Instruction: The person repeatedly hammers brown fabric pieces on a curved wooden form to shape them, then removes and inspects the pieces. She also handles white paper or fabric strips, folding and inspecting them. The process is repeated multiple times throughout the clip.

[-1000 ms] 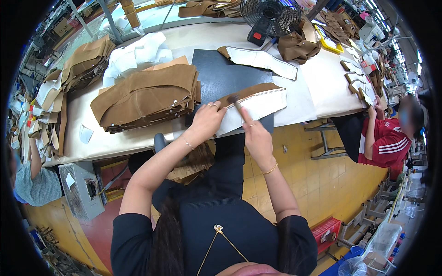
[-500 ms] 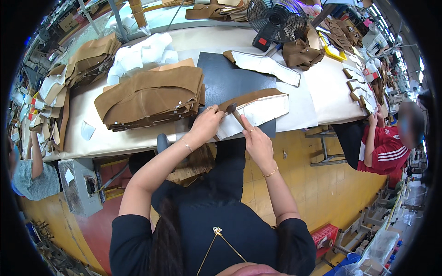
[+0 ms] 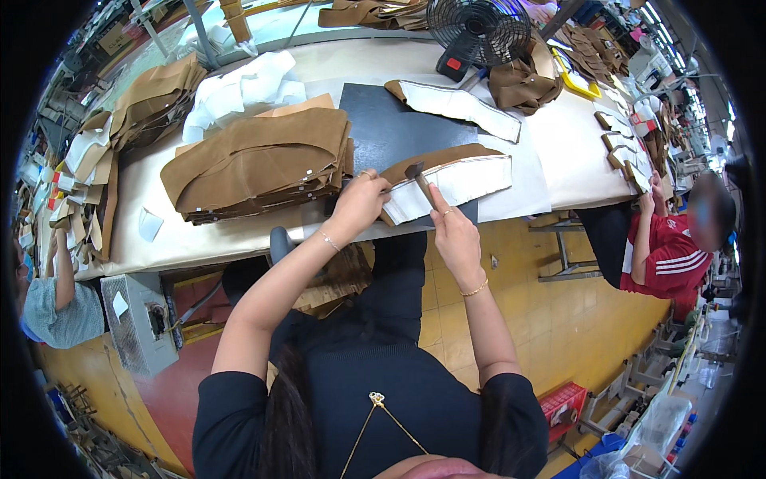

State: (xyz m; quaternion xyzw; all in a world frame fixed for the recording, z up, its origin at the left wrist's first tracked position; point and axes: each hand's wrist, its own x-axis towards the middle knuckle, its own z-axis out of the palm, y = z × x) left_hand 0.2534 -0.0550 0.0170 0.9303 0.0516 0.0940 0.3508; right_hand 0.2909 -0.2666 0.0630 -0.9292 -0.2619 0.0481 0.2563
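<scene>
A brown piece with a white backing [image 3: 471, 180] lies in front of me across a black board [image 3: 383, 128]. My left hand [image 3: 361, 203] has its fingers closed on the piece's left end. In my right hand [image 3: 456, 243] is a small hammer [image 3: 424, 185], gripped by its handle, with the dark head over the piece near my left fingers. From this angle I cannot tell if the head touches the surface. Just left of my left hand stands a thick stack of brown cut pieces [image 3: 255, 148]. A second white-backed brown piece [image 3: 463, 108] rests farther back on the board.
A black fan [image 3: 479, 33] stands at the back, beside a folded brown bundle [image 3: 524, 86] and a yellow tray [image 3: 576, 78]. White sheets [image 3: 243, 89] lie behind the stack. A person in red [image 3: 666, 251] works at the right, another person [image 3: 64, 299] at the left.
The hammer has moved right and slightly away from me. The white-backed piece has turned and shifted a little to the right, with my left hand still at its left end.
</scene>
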